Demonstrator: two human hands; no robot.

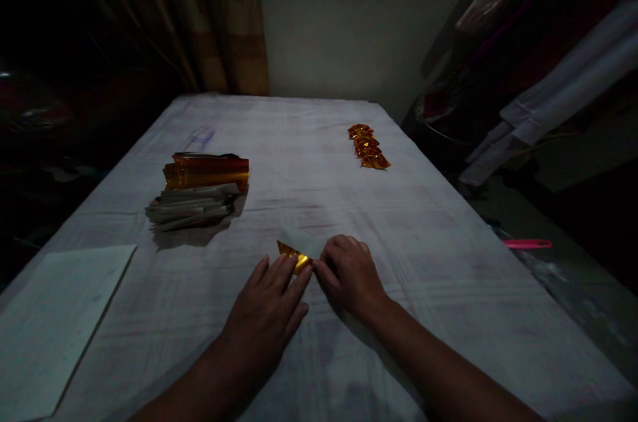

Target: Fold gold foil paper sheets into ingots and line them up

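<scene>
A small piece of gold foil paper, partly folded with its pale back showing, lies on the cloth-covered table between my hands. My left hand rests flat with fingers stretched, their tips pressing the foil's near edge. At the right corner of the paper, my right hand pinches with thumb and curled fingers. Farther left stands a bundle of gold foil sheets, with a stack of greyish paper pieces against its near side. Several folded gold foil pieces sit in a row at the back right.
A pale flat sheet or board lies at the table's left front. Beyond the far edge are a curtain and a wall. Clothes hang to the right, and a pink handle shows beside the table's right edge.
</scene>
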